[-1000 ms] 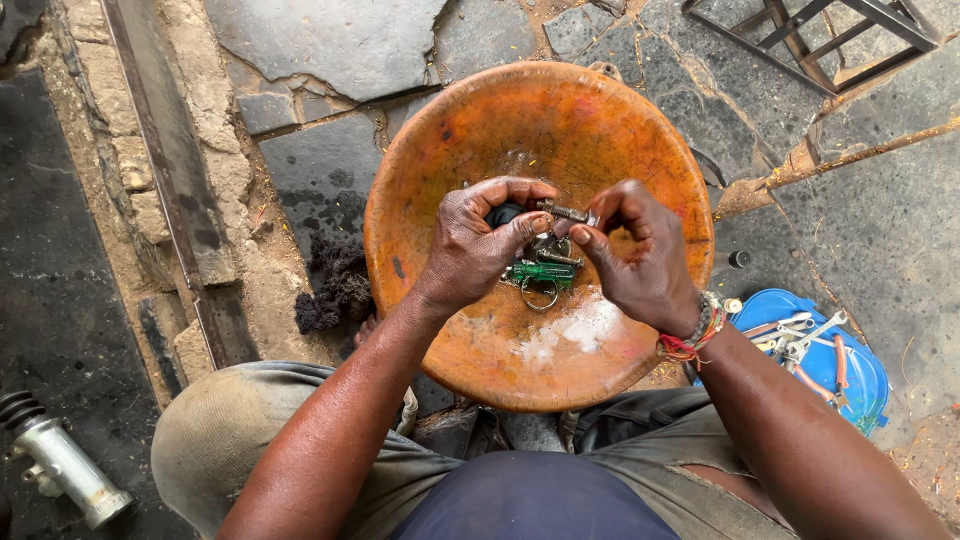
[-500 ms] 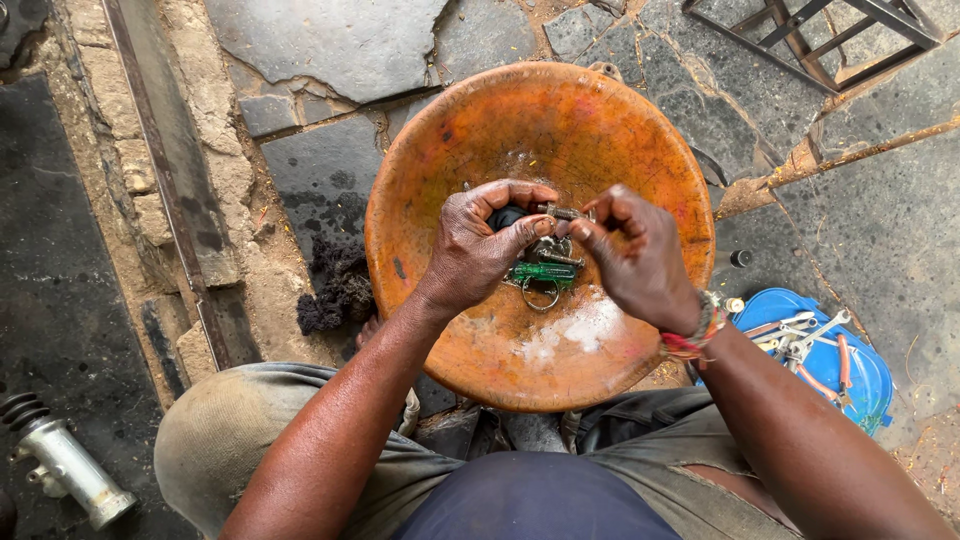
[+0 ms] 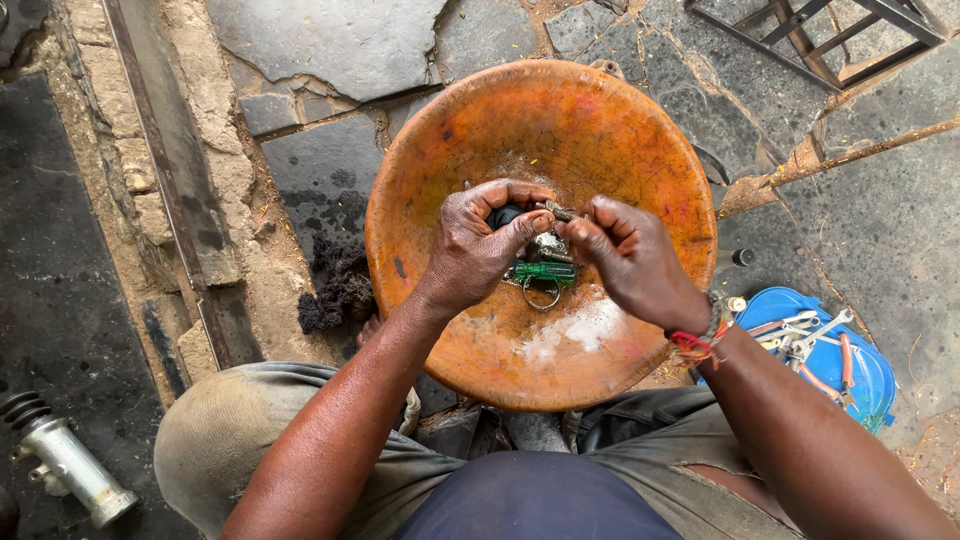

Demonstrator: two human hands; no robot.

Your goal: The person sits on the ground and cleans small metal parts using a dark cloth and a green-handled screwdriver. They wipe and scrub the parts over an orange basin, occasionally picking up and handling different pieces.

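- Now, over the middle of the orange basin, left hand and right hand are both clamped on a small metal part, a green piece with a ring dangling beneath
- Best kept low over the basin, so anything dropped lands inside
- Basin sits on cracked stone floor; blue tool tray to its right, a cylinder to its lower left

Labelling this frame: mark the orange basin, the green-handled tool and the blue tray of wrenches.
orange basin [image 3: 610,130]: head view, bare inner wall at the far side.
green-handled tool [image 3: 542,271]: head view, middle of its green handle, below the hands.
blue tray of wrenches [image 3: 760,305]: head view, its near left rim.
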